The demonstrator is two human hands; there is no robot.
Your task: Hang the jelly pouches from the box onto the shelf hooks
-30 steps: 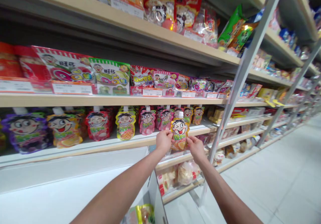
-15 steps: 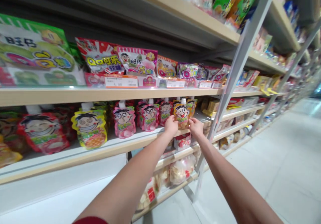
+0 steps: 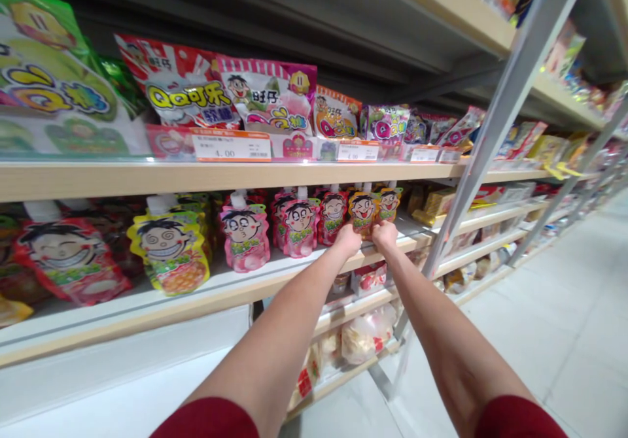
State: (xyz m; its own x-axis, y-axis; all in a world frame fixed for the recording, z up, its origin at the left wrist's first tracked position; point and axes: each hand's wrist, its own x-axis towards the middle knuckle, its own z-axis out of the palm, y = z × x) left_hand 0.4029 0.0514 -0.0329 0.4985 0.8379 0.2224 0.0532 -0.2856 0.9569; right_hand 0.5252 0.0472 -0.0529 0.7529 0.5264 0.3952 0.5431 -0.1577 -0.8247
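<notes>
An orange spouted jelly pouch [image 3: 363, 209] with a winking cartoon face stands upright at the shelf's front. My left hand [image 3: 348, 239] is closed on its lower left side. On its lower right side my right hand [image 3: 384, 234] is closed too; the fingertips of both hands are partly hidden. A second orange pouch [image 3: 388, 204] is just behind and to the right. To the left stand a red pouch [image 3: 334, 214] with a grinning face and a pink pouch [image 3: 300, 229].
Farther left are another pink pouch [image 3: 244, 235], a yellow pouch [image 3: 169, 248] and a large red pouch [image 3: 73, 258]. Bagged gummies [image 3: 275, 101] and price tags [image 3: 231, 146] line the shelf above. A grey metal post [image 3: 490, 137] rises right of my hands.
My hands and the orange pouch have gone from in front of the row back to the shelf, in line with the other pouches. The view has shifted closer.
</notes>
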